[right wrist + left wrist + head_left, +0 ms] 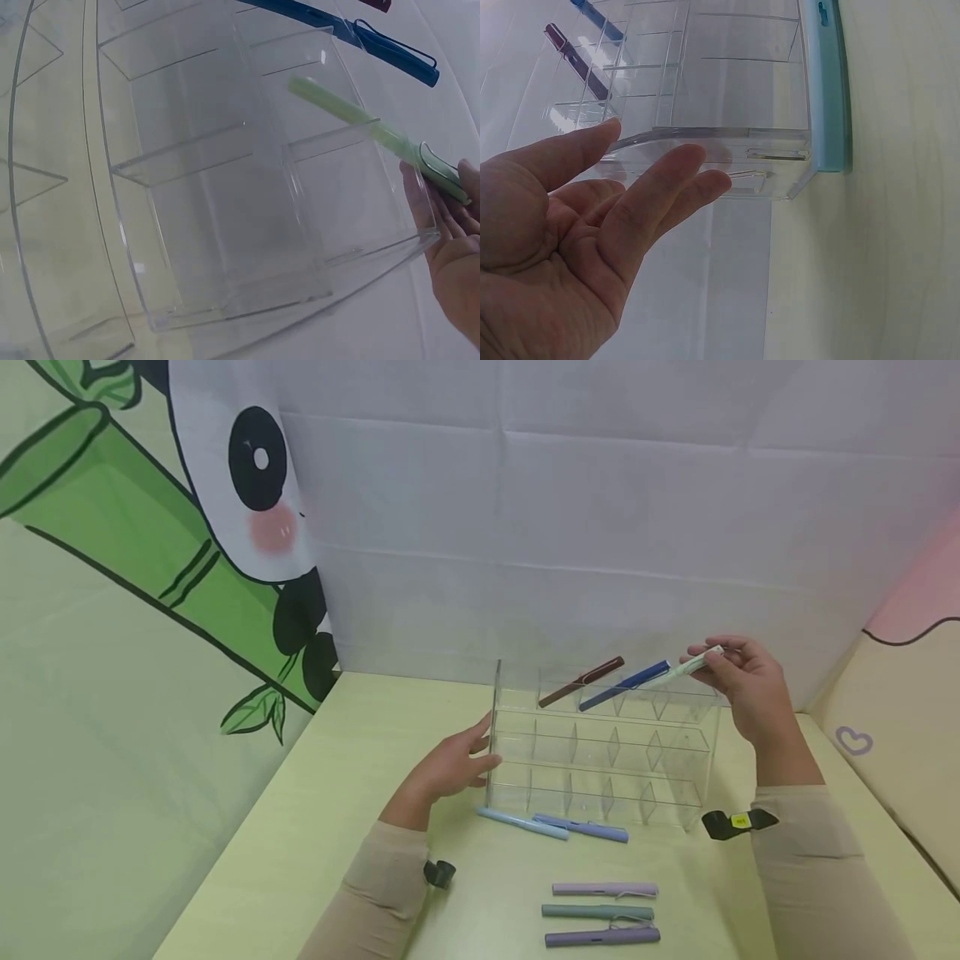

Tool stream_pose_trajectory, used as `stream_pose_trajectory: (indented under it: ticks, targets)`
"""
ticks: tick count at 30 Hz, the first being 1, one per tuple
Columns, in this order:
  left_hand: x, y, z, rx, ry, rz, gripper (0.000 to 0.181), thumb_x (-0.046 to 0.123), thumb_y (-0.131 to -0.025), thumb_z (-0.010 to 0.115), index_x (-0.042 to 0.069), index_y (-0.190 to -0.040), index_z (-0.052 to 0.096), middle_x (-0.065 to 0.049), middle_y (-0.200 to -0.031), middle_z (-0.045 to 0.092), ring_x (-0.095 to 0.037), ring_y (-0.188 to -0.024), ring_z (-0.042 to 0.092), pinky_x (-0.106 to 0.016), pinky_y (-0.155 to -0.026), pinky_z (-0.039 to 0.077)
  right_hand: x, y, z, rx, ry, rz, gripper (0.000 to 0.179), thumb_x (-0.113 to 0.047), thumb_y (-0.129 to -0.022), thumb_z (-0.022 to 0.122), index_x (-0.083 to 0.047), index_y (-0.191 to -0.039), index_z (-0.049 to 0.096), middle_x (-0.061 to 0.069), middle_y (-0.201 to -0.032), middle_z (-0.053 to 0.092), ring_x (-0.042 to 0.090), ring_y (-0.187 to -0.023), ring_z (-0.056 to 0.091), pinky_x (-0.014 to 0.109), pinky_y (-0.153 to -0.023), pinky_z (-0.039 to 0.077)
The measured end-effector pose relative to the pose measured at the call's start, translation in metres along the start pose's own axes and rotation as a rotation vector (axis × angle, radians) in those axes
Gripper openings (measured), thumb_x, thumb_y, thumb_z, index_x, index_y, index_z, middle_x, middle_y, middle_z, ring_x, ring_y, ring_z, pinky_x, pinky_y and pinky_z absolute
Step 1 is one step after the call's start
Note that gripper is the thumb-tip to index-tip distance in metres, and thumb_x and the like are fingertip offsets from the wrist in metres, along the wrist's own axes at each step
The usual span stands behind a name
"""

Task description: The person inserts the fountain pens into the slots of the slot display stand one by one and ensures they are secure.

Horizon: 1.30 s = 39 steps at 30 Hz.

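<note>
My right hand (746, 681) pinches a pale green pen (341, 109) by its clip end, over the right part of the top row of a clear divided pen rack (517, 750). A dark red pen (592, 678) and a blue pen (626, 685) lean in that same row, to the left of it. At the rack's left side, my left hand (453, 762) rests with its fingers spread and loosely bent along the side panel. In the left wrist view those fingers (660, 184) lie right by the clear panel, gripping nothing.
In front of the rack's base lie a light blue pen (525, 824) and a periwinkle pen (585, 829). Nearer on the table (300, 852) are a lilac pen (592, 889), a grey-green pen (585, 912) and a purple pen (592, 937). A white cloth (600, 527) hangs behind.
</note>
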<state>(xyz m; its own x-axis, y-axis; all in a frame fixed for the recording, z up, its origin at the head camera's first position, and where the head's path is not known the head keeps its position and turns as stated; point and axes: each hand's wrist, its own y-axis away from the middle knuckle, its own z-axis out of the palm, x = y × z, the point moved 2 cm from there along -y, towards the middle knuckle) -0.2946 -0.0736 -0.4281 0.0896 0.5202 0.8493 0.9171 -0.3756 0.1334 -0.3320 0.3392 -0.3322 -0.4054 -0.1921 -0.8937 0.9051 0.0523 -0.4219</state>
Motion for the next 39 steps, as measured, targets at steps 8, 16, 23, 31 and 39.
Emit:
stream_pose_trajectory:
  ticks: [8, 16, 23, 31, 39]
  targets:
    - [-0.003, -0.003, 0.001, 0.002, 0.013, 0.007, 0.078, 0.038, -0.097, 0.061, 0.045, -0.155, 0.009, -0.012, -0.157, 0.036, -0.025, -0.096, 0.073, -0.055, -0.110, 0.037, 0.000, -0.004, -0.005, -0.221, 0.254, 0.004, 0.030, -0.003, -0.100, 0.053, 0.017, -0.122, 0.047, 0.010, -0.111, 0.068, 0.014, -0.100, 0.068, 0.022, -0.088, 0.054]
    - [-0.004, -0.002, 0.001, 0.005, 0.015, -0.003, 0.078, 0.039, -0.097, 0.061, 0.045, -0.155, 0.009, -0.012, -0.157, 0.036, -0.026, -0.096, 0.073, -0.057, -0.111, 0.035, -0.003, -0.005, -0.009, -0.338, 0.504, 0.061, 0.033, -0.015, -0.104, 0.048, 0.007, -0.129, 0.050, 0.014, -0.121, 0.061, 0.015, -0.114, 0.058, 0.018, -0.093, 0.048]
    - [-0.001, -0.001, 0.002, 0.010, 0.001, -0.008, 0.078, 0.040, -0.097, 0.061, 0.044, -0.156, 0.009, -0.011, -0.156, 0.037, -0.025, -0.095, 0.073, -0.058, -0.111, 0.034, -0.007, -0.005, -0.009, -0.386, 0.497, 0.078, 0.034, -0.011, -0.103, 0.049, 0.009, -0.130, 0.048, 0.015, -0.118, 0.063, 0.015, -0.115, 0.057, 0.021, -0.091, 0.050]
    - [-0.003, -0.002, 0.001, 0.001, 0.023, -0.003, 0.078, 0.038, -0.097, 0.061, 0.044, -0.155, 0.009, -0.012, -0.157, 0.036, -0.027, -0.097, 0.073, -0.056, -0.109, 0.037, -0.010, -0.004, -0.006, -0.394, 0.505, 0.081, 0.032, -0.011, -0.103, 0.048, 0.007, -0.130, 0.049, 0.013, -0.118, 0.064, 0.017, -0.116, 0.056, 0.021, -0.091, 0.049]
    - [-0.005, -0.004, 0.000, -0.002, 0.014, -0.011, 0.078, 0.040, -0.097, 0.061, 0.048, -0.154, 0.009, -0.010, -0.157, 0.036, -0.025, -0.097, 0.073, -0.055, -0.111, 0.035, -0.011, -0.004, -0.008, -0.328, 0.378, 0.047, 0.036, -0.020, -0.107, 0.042, 0.005, -0.132, 0.048, 0.017, -0.124, 0.063, 0.016, -0.116, 0.062, 0.019, -0.095, 0.048]
